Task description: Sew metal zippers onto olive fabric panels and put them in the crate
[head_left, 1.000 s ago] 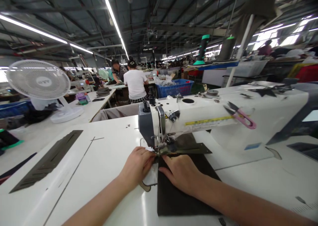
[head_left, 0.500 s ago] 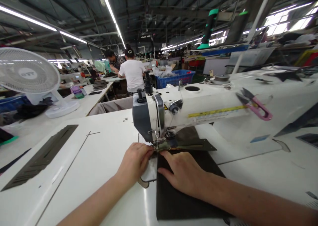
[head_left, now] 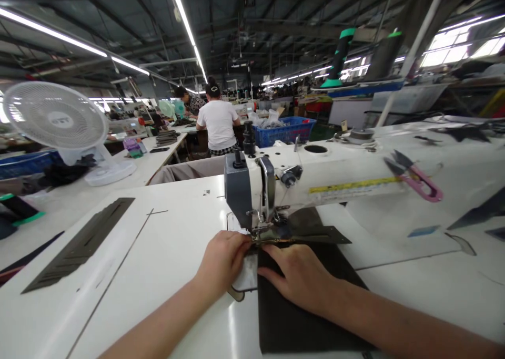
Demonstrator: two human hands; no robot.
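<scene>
A white sewing machine (head_left: 335, 170) with a dark grey front cover stands before me. Under its presser foot lies the left end of a narrow dark fabric strip (head_left: 323, 235), over a larger dark olive fabric panel (head_left: 311, 322). My left hand (head_left: 223, 259) is left of the needle area, its fingers closed together and tips at the strip's end; what they pinch is hidden. On top of the panel rests my right hand (head_left: 302, 275), thumb and index finger stretched apart, the index tip close to the presser foot.
On the white table (head_left: 169, 275) at left lie overlapping dark fabric strips (head_left: 84, 243). A white fan (head_left: 59, 120) stands beyond them. Pink-handled thread snips (head_left: 418, 180) rest against the machine arm. Farther back are a blue basket (head_left: 284, 130) and a person in a white shirt (head_left: 219, 122).
The whole view has shifted slightly, so everything sits a little farther right and lower. Both hands keep nearly the same place at the machine.
</scene>
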